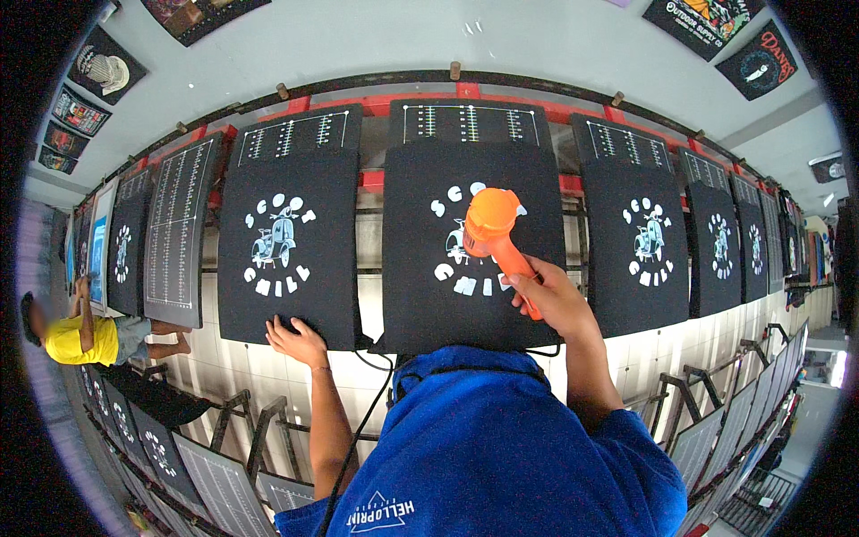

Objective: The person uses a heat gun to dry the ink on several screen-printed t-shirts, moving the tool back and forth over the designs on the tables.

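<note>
My right hand [553,300] is clenched around the handle of an orange heat gun [495,234]. The fingers [523,279] wrap the slim orange grip from above. The gun's round head sits over the white scooter print [458,243] on the black shirt [474,242] directly in front of me, covering part of the print. A black cord [362,421] runs down between my arms, past my blue shirt [483,447].

My left hand [295,340] lies flat and released on the lower edge of the neighbouring black shirt [288,246] to my left, fingers spread, holding nothing. The heat gun is well apart from this hand, one shirt over.

Each shirt is stretched smooth over a flat board [467,123] whose top end shows white ruled lines. The boards stand side by side in a long curved row along a red rail [376,179], with narrow gaps between them. More printed shirts [649,246] continue to my right. To my left, past the second shirt, stands a bare ruled board [183,228], then more shirts. Below the row there is open room, with a pale tiled floor [233,371] and a second row of boards [219,488] lower down.

The cloth looks matte and soft; the prints are flat white. The gun is smooth moulded plastic. A person in a yellow shirt [79,338] sits at the far left.
</note>
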A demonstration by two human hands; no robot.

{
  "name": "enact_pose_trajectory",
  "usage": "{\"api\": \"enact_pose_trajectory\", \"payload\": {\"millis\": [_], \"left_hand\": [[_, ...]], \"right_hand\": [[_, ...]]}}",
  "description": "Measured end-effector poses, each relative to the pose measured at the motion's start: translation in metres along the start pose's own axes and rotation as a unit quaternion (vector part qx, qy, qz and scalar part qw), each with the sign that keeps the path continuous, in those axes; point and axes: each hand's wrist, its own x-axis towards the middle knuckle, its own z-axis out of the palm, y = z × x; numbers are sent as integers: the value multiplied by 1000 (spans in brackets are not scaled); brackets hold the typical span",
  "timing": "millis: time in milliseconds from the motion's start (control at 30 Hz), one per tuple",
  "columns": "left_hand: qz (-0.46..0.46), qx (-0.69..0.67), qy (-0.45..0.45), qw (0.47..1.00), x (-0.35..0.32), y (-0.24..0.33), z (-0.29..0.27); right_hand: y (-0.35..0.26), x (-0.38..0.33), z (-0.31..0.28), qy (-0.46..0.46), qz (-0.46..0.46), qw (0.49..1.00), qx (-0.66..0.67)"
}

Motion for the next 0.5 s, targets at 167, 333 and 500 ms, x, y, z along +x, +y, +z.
{"api": "enact_pose_trajectory", "payload": {"millis": [167, 333, 500], "left_hand": [[-5, -2, -2, 1000, 0, 3, -2], [-5, -11, -2, 1000, -1, 3, -2], [-11, -11, -2, 1000, -1, -4, -1]], "right_hand": [[8, -7, -6, 21, -13, 1000, -7], [18, -12, -22, 81, -7, 997, 4], [18, -12, -31, 85, 0, 994, 70]]}}
